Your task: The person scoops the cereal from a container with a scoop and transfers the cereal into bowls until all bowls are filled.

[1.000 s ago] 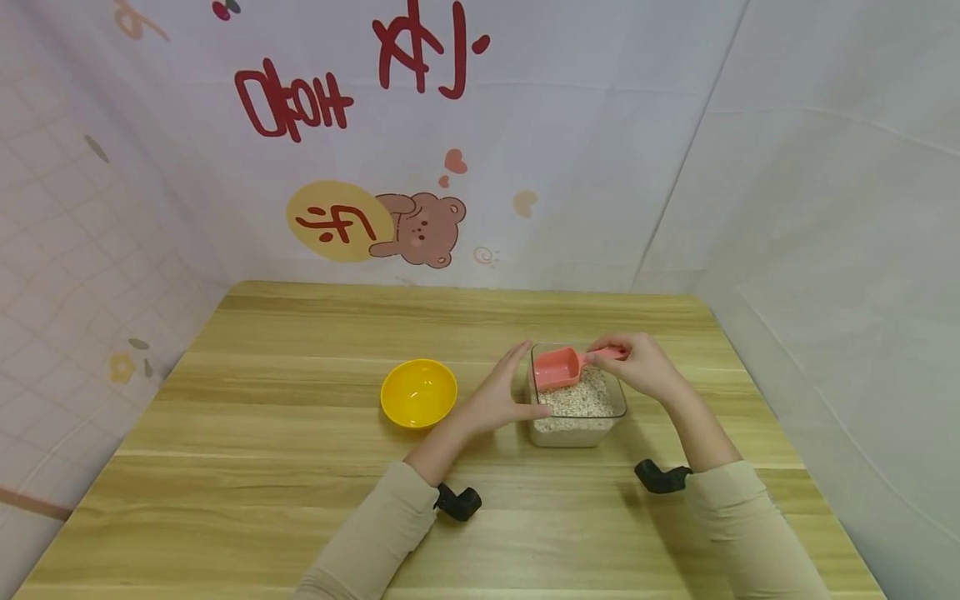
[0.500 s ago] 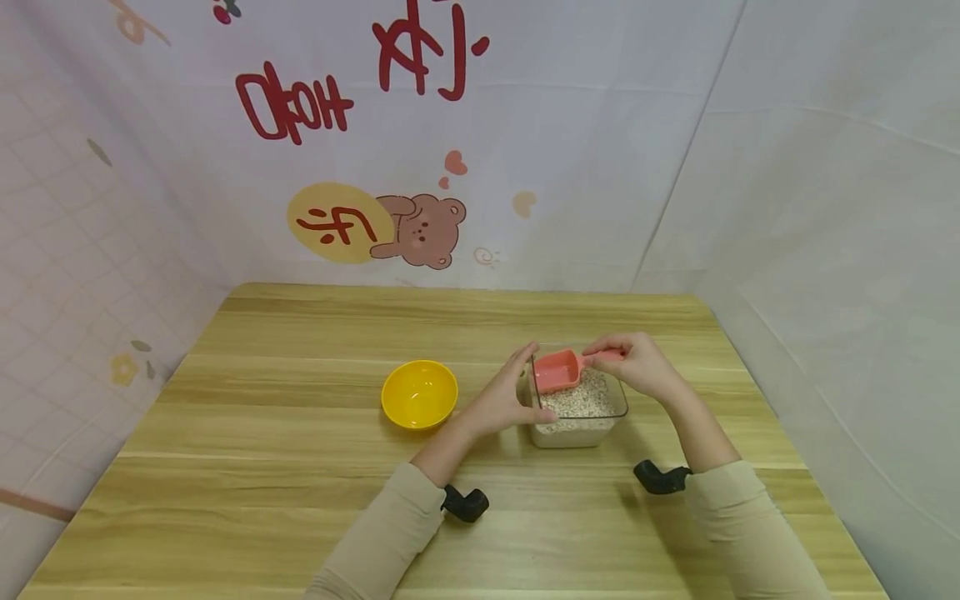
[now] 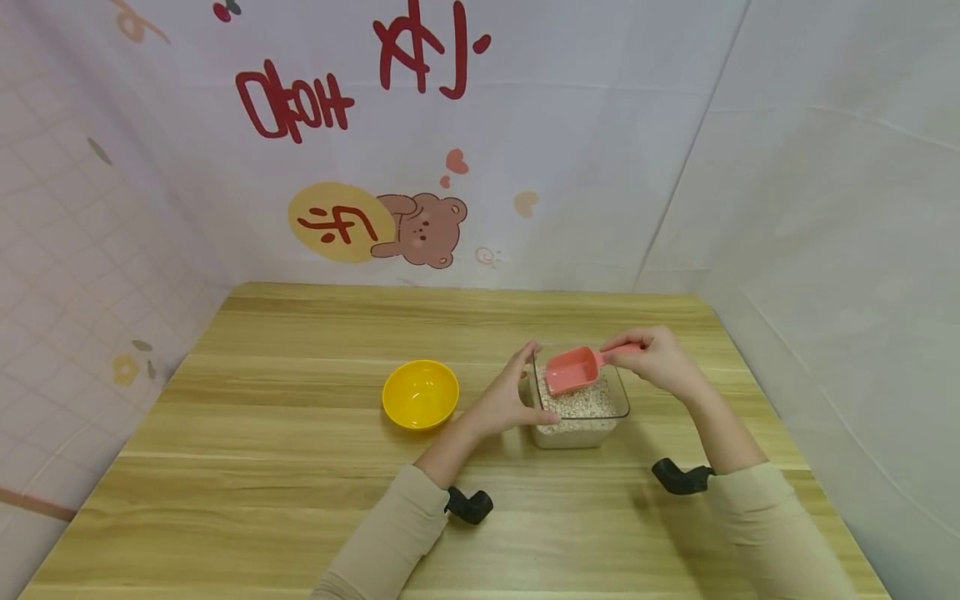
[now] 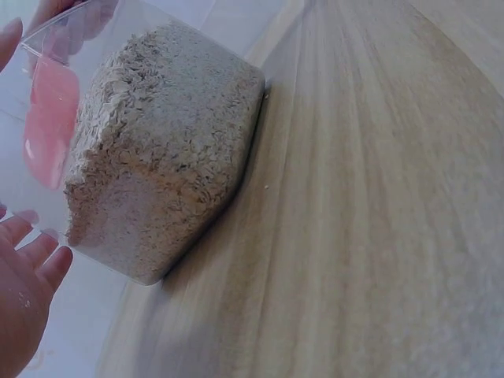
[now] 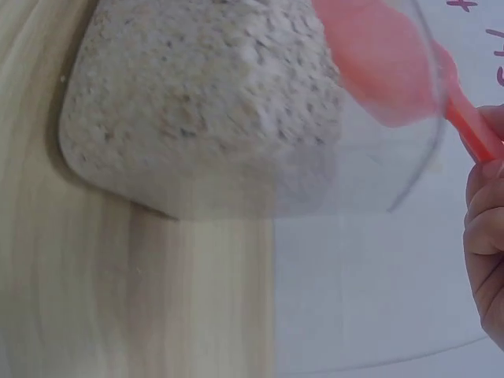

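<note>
A clear square container filled with oats stands on the wooden table. My left hand holds its left side, thumb at the near rim and fingers at the far left corner. A pink scoop hangs tilted inside the container's mouth, above the oats; its visible inside is bare pink. My right hand pinches the scoop's handle at the right rim. In the left wrist view the scoop shows through the wall, apart from most of the oats. The right wrist view shows fingers curled at the handle.
A yellow bowl sits left of the container, close to my left forearm. Black wrist-worn pieces stick out from both sleeves. A printed cloth hangs behind the table, with white cloth on either side.
My right hand has moved a little to the right and up, drawing the scoop away from the container's left wall. The left hand and container have shifted only slightly; the bowl stays put.
</note>
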### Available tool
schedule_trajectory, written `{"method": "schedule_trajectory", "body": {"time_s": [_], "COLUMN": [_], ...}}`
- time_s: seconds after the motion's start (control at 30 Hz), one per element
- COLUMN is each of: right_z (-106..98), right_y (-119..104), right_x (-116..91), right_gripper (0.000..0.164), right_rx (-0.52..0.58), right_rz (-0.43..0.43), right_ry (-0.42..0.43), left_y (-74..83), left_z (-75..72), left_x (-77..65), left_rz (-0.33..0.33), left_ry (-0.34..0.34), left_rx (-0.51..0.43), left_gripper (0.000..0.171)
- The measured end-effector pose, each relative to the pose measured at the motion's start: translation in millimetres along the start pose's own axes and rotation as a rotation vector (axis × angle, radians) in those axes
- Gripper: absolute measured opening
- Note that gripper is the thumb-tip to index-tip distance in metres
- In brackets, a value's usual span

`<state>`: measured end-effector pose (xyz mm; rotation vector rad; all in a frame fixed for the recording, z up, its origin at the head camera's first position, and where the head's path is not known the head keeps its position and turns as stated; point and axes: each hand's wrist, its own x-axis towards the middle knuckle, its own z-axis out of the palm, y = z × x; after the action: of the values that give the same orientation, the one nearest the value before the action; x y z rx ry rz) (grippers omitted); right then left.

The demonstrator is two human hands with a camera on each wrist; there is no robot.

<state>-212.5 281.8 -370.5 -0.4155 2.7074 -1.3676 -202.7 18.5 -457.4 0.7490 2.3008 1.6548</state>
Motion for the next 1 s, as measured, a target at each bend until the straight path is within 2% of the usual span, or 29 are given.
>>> {"method": "schedule_trajectory", "body": {"time_s": [0.17, 0.57, 0.77, 1.0], "right_z": [-12, -36, -34, -20], "right_y": [-6, -18, -20, -9], "right_x": [-2, -9, -12, -13], "right_gripper": [0.015, 0.009, 0.006, 0.006], "right_rx": [-0.051, -0.203, -0.204, -0.146], "right_rz": [-0.002, -0.092, -0.062, -0.003], "right_ry": [0.006, 0.014, 0.003, -0.029], "left_y": [0.6, -1.0, -0.7, -0.2], "left_z": [0.2, 0.3, -0.4, -0.7], "left_x": [0.8, 0.6, 0.5, 1.4], "left_rz": [-0.005, 0.001, 0.0, -0.007], "left_ry": [0.003, 0.008, 0.004, 0.001], "left_rx": [-0.007, -0.003, -0.007, -0.007], "left_gripper": [0.115, 0.114, 0.113, 0.112]}}
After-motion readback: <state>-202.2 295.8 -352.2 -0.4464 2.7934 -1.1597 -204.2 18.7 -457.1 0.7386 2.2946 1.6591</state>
